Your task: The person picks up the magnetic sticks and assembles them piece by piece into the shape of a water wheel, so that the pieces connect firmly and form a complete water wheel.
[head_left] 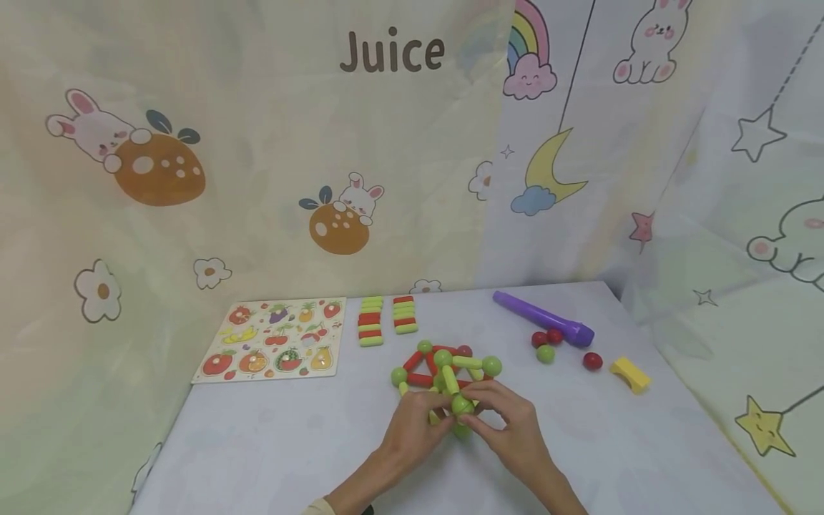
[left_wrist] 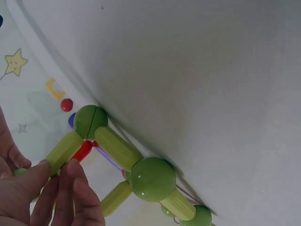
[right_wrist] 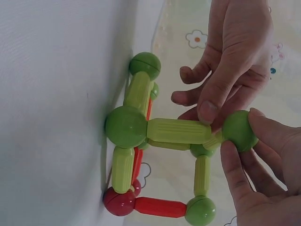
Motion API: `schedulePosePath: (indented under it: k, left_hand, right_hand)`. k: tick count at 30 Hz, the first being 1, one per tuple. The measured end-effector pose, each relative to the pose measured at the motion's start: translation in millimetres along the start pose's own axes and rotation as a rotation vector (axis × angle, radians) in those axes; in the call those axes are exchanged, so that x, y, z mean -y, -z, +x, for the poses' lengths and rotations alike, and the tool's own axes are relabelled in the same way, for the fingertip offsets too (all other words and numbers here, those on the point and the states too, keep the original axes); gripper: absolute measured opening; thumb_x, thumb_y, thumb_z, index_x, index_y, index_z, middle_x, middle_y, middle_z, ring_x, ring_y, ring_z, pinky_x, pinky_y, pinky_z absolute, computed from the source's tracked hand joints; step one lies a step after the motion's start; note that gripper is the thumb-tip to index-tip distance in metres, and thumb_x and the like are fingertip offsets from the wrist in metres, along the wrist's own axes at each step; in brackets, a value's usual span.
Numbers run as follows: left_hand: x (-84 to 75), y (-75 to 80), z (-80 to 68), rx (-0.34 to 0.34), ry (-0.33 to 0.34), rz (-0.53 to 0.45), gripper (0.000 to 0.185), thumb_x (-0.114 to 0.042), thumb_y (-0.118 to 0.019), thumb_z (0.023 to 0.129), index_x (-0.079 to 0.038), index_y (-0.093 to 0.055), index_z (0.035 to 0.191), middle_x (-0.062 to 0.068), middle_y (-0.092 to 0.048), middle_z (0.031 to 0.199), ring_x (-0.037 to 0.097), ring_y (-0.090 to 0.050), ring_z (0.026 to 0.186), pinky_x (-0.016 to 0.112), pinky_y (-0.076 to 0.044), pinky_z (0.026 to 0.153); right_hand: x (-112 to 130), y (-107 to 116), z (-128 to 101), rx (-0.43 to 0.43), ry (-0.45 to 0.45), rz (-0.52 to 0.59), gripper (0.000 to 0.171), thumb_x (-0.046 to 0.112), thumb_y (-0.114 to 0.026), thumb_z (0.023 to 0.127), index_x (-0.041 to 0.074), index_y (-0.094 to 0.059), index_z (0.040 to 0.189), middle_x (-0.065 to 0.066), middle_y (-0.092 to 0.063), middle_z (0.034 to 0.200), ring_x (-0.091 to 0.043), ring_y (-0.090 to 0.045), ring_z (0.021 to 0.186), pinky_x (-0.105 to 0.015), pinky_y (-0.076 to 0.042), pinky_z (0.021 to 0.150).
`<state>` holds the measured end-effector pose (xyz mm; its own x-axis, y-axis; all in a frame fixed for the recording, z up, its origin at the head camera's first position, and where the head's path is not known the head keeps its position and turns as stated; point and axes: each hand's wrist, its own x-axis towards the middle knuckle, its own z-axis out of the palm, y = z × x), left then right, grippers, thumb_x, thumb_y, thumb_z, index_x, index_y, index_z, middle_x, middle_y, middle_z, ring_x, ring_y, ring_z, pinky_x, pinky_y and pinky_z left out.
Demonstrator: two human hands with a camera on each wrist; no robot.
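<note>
Both hands were bunched together at the near edge of the stick-and-ball frame [head_left: 444,375] when I looked. The right hand [head_left: 511,422] was pinching a green ball [right_wrist: 239,130] between thumb and fingertips, right at the frame's 6 o'clock corner. The left hand [head_left: 412,425] had its thumb and fingers closed on the green stick [right_wrist: 178,131] that ran into that ball, so the two hands were basically touching. The frame itself sat mid-table, close to the front.

No real containers here. The closest thing was the fruit puzzle board [head_left: 273,340] at about 10 o'clock from the hands, with its fruit pieces seated in their slots. Two short stacks of spare sticks [head_left: 386,320] sat at 11 o'clock.

Hard to read: the fingers covered the lower joints of the frame in the head view, and the left wrist view only showed fingertips, so I couldn't count the sticks under there.

Out at 2 o'clock lay a purple tube [head_left: 543,318], loose red and green balls [head_left: 547,343] and a yellow block [head_left: 631,373]. All of it was on a pale table [head_left: 257,443], with cartoon bunny curtains [head_left: 193,143] behind, one reading "Juice".
</note>
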<state>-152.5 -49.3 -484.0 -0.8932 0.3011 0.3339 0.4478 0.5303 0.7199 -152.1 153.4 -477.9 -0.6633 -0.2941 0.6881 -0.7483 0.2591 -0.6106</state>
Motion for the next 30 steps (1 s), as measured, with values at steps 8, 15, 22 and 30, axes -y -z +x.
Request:
schedulePosePath:
  k: [8,15,22,30]
  left_hand:
    - [1.2,-0.8,0.1,-0.009,0.028,-0.006,0.013,-0.003,-0.085,0.09,-0.015,-0.085,0.095,-0.009,-0.08,0.089,-0.004,-0.065,0.078,0.023,-0.06,0.07]
    - [1.3,1.2,-1.0,0.0,0.028,-0.04,0.012,-0.005,-0.085,0.091,-0.014,-0.085,0.099,-0.006,-0.081,0.089,-0.003,-0.066,0.079,0.019,-0.057,0.068]
    - [7.4,8.4,-2.4,0.015,0.042,-0.025,0.015,-0.006,-0.085,0.092,-0.013,-0.085,0.105,-0.007,-0.081,0.095,-0.002,-0.067,0.081,0.022,-0.059,0.071]
    - [44.2,47.3,-4.4,-0.087,0.199,0.228,0.025,-0.008,-0.083,0.093,-0.006,-0.079,0.117,0.006,-0.078,0.114,0.023,-0.07,0.108,0.043,-0.06,0.093]
  right_hand:
    - [-4.3,-5.7,-0.2,-0.01,-0.051,-0.029,0.044,-0.005,-0.093,0.076,0.006,-0.077,0.116,-0.006,-0.078,0.113,-0.016,-0.075,0.096,-0.028,-0.064,0.077]
    - [-9.3,-7.4,-2.4,-0.028,-0.065,-0.002,0.05,-0.006,-0.094,0.074,0.006,-0.076,0.119,-0.005,-0.077,0.113,-0.018,-0.075,0.097,-0.032,-0.065,0.079]
    - [-15.5,2.5,-6.1,-0.01,-0.042,0.057,0.049,-0.006,-0.093,0.076,0.002,-0.075,0.121,-0.014,-0.077,0.114,-0.02,-0.075,0.098,-0.032,-0.065,0.081]
    - [-40.3,35.9,-18.5,-0.05,-0.231,-0.099,0.044,-0.012,-0.092,0.073,0.003,-0.075,0.112,-0.01,-0.077,0.108,-0.025,-0.075,0.097,-0.032,-0.064,0.083]
